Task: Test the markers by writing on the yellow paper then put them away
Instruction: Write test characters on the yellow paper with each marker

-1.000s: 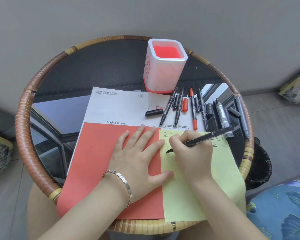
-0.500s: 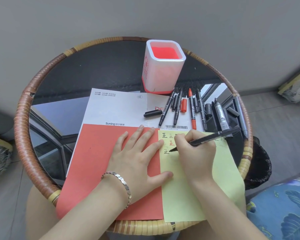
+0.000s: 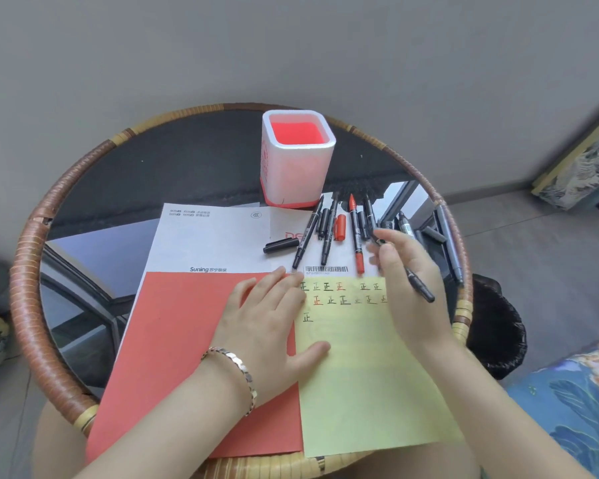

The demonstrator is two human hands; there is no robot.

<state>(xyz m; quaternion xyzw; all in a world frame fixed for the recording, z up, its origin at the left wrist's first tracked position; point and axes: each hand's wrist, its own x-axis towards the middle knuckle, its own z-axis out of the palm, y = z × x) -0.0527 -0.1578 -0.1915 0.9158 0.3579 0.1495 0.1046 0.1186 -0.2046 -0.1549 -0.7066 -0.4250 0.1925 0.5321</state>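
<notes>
- The right hand [image 3: 406, 269] is lifted off the yellow paper [image 3: 363, 382], at the right of the frame, just above the paper's upper right corner.
- Its grip holds a black marker [image 3: 421, 290]: the fingers curl round the barrel, which runs on a slant across the hand.
- The marker's rear end sticks out past the lower right side of the hand, over the edge of the surface [image 3: 153, 174]. Its front end points up and left by the fingertips; that end is blurred, so whether it is capped cannot be told.
- The left hand [image 3: 268, 323] lies flat with fingers spread and holds nothing. Its palm is on the red and white sheet [image 3: 187, 340], and its thumb and fingertips reach onto the left edge of the yellow paper.
- A bracelet [image 3: 237, 366] sits on the left wrist.
- The yellow paper lies at lower centre-right, overlapping the sheet's right side, with rows of small written characters [image 3: 329, 293] near its top, in black and red.
- More markers [image 3: 328, 233] lie side by side just above the yellow paper, among them a red marker [image 3: 356, 240]; a loose black cap [image 3: 281, 245] lies to their left.
- A square white and red cup [image 3: 298, 167] stands upright beyond the markers, at upper centre.
</notes>
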